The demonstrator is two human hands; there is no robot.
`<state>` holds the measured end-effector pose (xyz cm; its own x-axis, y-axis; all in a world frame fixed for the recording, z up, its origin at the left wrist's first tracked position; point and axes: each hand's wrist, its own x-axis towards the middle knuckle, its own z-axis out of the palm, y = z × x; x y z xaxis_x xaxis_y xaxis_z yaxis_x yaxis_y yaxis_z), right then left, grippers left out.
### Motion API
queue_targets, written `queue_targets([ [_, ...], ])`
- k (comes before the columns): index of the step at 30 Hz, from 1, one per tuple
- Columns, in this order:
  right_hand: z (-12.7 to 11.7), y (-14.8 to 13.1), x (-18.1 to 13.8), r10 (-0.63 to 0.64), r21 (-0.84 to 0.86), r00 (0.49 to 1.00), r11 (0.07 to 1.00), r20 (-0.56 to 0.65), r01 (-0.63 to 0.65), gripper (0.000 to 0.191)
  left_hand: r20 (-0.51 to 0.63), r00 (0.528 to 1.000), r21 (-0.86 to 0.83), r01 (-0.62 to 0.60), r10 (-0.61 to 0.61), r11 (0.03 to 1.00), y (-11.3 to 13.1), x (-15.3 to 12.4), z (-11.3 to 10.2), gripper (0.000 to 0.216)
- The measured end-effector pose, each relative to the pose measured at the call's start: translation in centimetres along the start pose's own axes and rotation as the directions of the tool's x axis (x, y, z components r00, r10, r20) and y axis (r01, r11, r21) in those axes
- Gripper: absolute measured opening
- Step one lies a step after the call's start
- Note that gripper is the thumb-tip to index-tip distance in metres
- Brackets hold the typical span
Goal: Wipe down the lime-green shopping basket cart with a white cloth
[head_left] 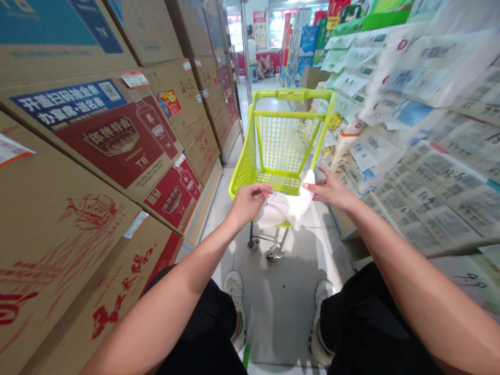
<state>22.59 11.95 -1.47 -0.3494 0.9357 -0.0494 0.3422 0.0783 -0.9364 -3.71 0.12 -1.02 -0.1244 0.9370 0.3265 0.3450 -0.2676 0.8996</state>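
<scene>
Both hands are out in front of me at the near rim of a green trolley (244, 166). My left hand (250, 202) is curled shut, pinching a white cloth (287, 208) against that rim. My right hand (332, 191) is flat and open, fingertips just touching the cloth's raised corner, seemingly to steady it. The cloth drapes between them and hangs outside, so the rim carries it. Stacked cardboard boxes (117, 135) wall the left hand's side, and shelves of paper packs (422, 156) the right's.
</scene>
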Motion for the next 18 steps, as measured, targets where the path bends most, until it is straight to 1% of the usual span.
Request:
queue_targets([
  [1,-0.3,-0.1,0.0,0.025,-0.035,0.999,0.999,-0.039,-0.027,0.114,-0.039,0.999,-0.018,-0.014,0.013,1.000,0.4,0.0,0.1,0.018],
  [3,-0.8,-0.3,0.0,0.015,-0.109,0.995,0.994,-0.101,-0.026,0.099,-0.108,0.992,0.010,-0.067,0.068,0.998,1.1,0.4,-0.1,0.024],
  [5,-1.1,-0.7,-0.2,-0.062,-0.185,0.986,0.982,-0.155,0.033,0.085,-0.138,0.983,0.078,-0.115,0.125,0.990,1.3,1.1,-0.8,0.027],
  [7,-1.3,-1.2,-0.7,-0.178,-0.331,0.964,0.938,-0.198,0.105,0.075,-0.142,0.977,0.170,-0.135,0.160,0.976,0.9,2.0,-1.7,0.026],
  [8,-1.3,-1.5,-1.1,-0.232,-0.432,0.953,0.893,-0.193,0.130,0.071,-0.125,0.978,0.231,-0.137,0.169,0.963,0.6,2.5,-2.2,0.024],
  [10,-1.2,-2.2,-2.2,-0.308,-0.634,0.941,0.758,-0.142,0.152,0.066,-0.032,0.985,0.356,-0.148,0.171,0.923,-0.3,3.4,-3.1,0.021],
  [12,-0.6,-3.1,-3.4,-0.384,-0.777,0.916,0.611,-0.119,0.155,0.066,0.070,0.980,0.460,-0.196,0.185,0.866,-1.2,4.0,-3.7,0.017],
  [13,0.0,-3.5,-3.9,-0.442,-0.818,0.889,0.551,-0.118,0.165,0.066,0.071,0.976,0.497,-0.213,0.205,0.841,-1.7,4.2,-3.8,0.019],
  [14,0.8,-3.9,-4.3,-0.508,-0.844,0.855,0.500,-0.107,0.192,0.064,0.020,0.973,0.518,-0.208,0.231,0.830,-2.2,4.4,-3.8,0.025],
  [15,1.7,-4.2,-4.5,-0.568,-0.858,0.820,0.456,-0.075,0.237,0.061,-0.073,0.967,0.514,-0.174,0.245,0.840,-2.7,4.6,-3.6,0.034],
  [16,2.8,-4.3,-4.6,-0.605,-0.860,0.796,0.416,-0.019,0.296,0.056,-0.182,0.957,0.472,-0.116,0.225,0.874,-3.2,4.7,-3.1,0.042],
  [17,3.9,-4.4,-4.5,-0.609,-0.853,0.791,0.384,0.055,0.354,0.053,-0.270,0.950,0.386,-0.045,0.159,0.921,-3.7,4.9,-2.6,0.049],
  [18,5.1,-4.4,-4.3,-0.579,-0.844,0.805,0.363,0.128,0.395,0.052,-0.311,0.948,0.269,0.023,0.064,0.963,-4.3,5.1,-1.8,0.054],
])
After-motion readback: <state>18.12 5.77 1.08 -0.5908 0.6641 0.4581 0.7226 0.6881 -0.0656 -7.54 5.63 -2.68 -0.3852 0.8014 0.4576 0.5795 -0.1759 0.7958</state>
